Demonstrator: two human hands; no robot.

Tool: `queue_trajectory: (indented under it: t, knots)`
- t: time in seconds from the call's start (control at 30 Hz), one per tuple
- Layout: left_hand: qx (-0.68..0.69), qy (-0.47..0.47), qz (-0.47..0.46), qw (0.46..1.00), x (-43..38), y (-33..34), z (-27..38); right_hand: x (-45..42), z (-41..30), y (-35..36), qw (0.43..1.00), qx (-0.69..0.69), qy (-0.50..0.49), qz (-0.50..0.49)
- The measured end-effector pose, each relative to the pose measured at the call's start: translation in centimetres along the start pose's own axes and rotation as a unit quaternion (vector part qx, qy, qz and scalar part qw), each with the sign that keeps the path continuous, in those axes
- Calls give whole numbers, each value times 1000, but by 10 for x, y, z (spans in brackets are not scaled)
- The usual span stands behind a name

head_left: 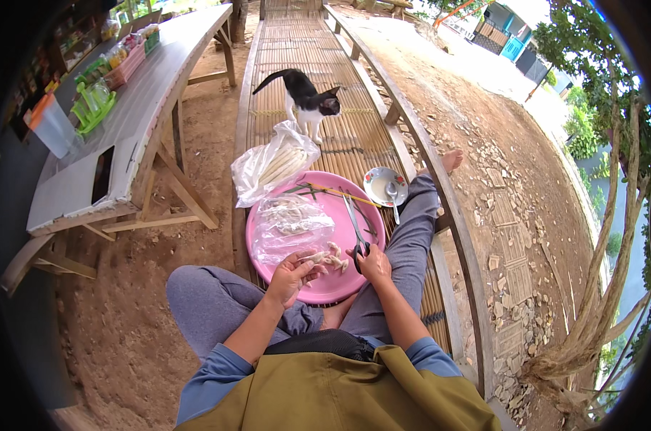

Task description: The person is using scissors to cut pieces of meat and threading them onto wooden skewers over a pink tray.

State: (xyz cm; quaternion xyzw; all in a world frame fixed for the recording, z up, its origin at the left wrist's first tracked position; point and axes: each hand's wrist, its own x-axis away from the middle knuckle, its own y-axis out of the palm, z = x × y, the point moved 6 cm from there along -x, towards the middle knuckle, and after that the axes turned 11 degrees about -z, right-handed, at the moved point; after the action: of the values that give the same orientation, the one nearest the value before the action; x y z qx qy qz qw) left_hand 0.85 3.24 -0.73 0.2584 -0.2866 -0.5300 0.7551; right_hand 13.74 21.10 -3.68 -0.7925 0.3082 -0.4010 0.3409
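My left hand (293, 277) pinches a small pale piece of food (317, 257) over the near part of a round pink plastic tray (348, 285). Scissors with black handles (353, 221) are in my right hand (375, 264), their blades pointing away from me. Between my hands, several small pale pieces (336, 262) lie on the tray. A clear plastic bag (293, 221) with more pale pieces inside rests on its left side. Near the tray's far rim lie dark green strips (298, 188) and a thin yellow stick (341, 193).
A plastic bag of long pale sticks (277, 164) overlaps the tray's far left rim. To the right sits a floral bowl (382, 186) with a spoon. A black-and-white cat (309, 101) stands on the bamboo bench (331, 59). A wooden rail (428, 145) borders the right; a table (142, 97) stands left.
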Motion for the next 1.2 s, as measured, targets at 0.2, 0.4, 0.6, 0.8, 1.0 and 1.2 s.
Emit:
queue_trajectory:
  t: [0.2,0.4,0.6,0.8,1.0,1.2]
  knots:
    - [27,-16,12,999,0,-1,0,1,-2,-1,1000,6,1,-2]
    - [28,-20,8,999,0,-2,-2,0,0,1,1000,6,-3,-1]
    - [26,-17,4,1000,0,-1,-1,-1,0,1,1000,6,-4,-3]
    - [11,-7,-7,1000,0,-3,-3,-1,-1,1,1000,7,-4,-1]
    - [18,10,-36,999,-1,3,1,1,-3,0,1000,8,-5,6]
    - [-92,-25,-6,995,-3,-10,-7,-1,-1,1,1000,10,-2,-6]
